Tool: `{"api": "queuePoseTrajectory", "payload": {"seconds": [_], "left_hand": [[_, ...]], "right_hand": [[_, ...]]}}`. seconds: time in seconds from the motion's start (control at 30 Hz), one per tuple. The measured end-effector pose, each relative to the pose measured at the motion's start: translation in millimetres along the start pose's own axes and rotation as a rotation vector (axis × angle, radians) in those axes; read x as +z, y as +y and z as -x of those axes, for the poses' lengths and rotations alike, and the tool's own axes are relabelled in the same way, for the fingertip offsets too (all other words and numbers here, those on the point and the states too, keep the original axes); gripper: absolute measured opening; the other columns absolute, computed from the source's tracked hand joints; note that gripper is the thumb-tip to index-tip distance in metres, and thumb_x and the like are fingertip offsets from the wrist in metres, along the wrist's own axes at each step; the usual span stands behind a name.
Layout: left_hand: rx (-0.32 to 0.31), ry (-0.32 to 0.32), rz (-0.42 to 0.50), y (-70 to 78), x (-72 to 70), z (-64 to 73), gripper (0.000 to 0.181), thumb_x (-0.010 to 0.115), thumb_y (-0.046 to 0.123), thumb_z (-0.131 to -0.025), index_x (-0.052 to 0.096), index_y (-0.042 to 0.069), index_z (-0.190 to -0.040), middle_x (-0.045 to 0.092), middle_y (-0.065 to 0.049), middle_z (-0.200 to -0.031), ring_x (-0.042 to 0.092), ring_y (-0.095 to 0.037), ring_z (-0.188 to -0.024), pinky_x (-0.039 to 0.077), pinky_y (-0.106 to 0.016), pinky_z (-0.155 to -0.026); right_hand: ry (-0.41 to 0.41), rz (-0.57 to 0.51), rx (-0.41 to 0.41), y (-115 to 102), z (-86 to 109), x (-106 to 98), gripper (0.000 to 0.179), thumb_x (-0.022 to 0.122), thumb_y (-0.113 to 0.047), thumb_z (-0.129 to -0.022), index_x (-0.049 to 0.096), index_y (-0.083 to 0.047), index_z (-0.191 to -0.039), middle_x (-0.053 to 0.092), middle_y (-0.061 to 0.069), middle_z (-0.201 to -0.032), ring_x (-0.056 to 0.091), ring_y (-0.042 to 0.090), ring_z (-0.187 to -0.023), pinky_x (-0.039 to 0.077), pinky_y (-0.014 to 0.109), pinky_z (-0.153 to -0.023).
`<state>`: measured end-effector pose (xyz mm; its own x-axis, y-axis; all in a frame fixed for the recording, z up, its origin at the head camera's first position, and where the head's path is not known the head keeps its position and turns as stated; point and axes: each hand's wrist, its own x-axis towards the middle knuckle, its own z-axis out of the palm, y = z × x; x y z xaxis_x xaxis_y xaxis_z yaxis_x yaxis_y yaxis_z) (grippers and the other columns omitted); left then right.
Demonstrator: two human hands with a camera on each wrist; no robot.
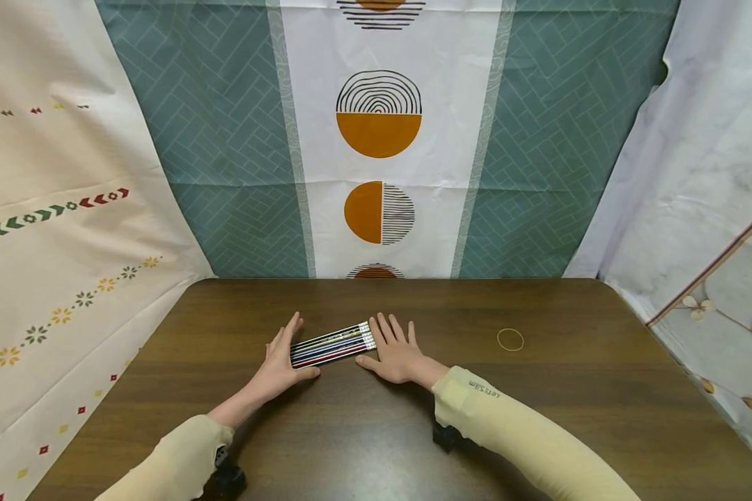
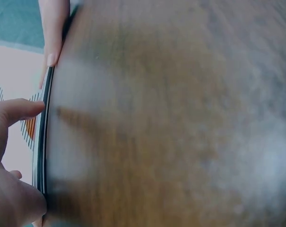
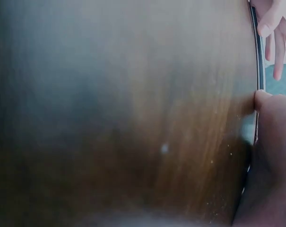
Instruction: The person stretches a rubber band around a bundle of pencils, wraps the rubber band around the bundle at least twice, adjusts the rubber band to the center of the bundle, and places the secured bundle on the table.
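Several pencils (image 1: 332, 345) lie side by side in a flat row on the table, dark, blue and red among them, with white ends at the right. My left hand (image 1: 277, 365) is at their left end, its thumb on the near side and its straight fingers toward the far side. At the white ends rests my right hand (image 1: 398, 356), fingers spread and straight, thumb pointing left. In the left wrist view the row (image 2: 46, 127) shows edge-on beside the left hand (image 2: 10, 184). The right wrist view shows part of the right hand (image 3: 281, 137).
A thin yellow rubber band (image 1: 510, 339) lies on the brown wooden table (image 1: 363, 431), right of the right hand. Patterned cloth (image 1: 238, 174) hangs behind the far table edge, with more cloth at both sides.
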<state>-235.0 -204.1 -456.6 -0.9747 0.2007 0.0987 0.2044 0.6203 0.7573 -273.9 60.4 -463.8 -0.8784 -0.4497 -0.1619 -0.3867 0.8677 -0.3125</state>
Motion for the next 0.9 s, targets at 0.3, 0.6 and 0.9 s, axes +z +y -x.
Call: {"api": "queuePoseTrajectory", "payload": {"seconds": [0.3,0.6,0.9], "left_hand": [[-0.072,-0.018,0.003,-1.6,-4.6,-0.2,0.116,0.083,0.016,-0.076,0.003,0.010,-0.159,0.017,-0.018,-0.164,-0.007,-0.048,-0.151,0.007,-0.075,-0.112],[-0.031,-0.017,0.023,-4.6,-3.4,-3.9,0.111,0.079,0.007,-0.079,0.002,0.009,-0.159,0.017,-0.021,-0.164,-0.005,-0.049,-0.150,0.004,-0.074,-0.113],[-0.044,-0.029,0.017,-3.6,-4.6,-4.2,0.110,0.079,0.009,-0.079,0.003,0.008,-0.159,0.018,-0.022,-0.163,0.006,-0.048,-0.149,0.004,-0.072,-0.115]], "right_hand": [[-0.006,-0.007,-0.040,6,-2.4,-12,0.097,0.043,-0.073,-0.092,0.003,-0.016,-0.160,-0.001,0.006,-0.169,-0.005,0.033,-0.156,-0.006,0.064,-0.120],[-0.008,-0.014,-0.045,9,-10.7,-5,0.092,0.041,-0.073,-0.093,0.001,-0.026,-0.160,-0.005,0.003,-0.169,-0.009,0.032,-0.155,-0.009,0.065,-0.118],[0.032,-0.054,-0.058,11,-15.5,-9,0.105,0.056,-0.072,-0.085,0.009,-0.015,-0.160,0.008,0.008,-0.168,0.004,0.034,-0.155,0.000,0.066,-0.119]]}}
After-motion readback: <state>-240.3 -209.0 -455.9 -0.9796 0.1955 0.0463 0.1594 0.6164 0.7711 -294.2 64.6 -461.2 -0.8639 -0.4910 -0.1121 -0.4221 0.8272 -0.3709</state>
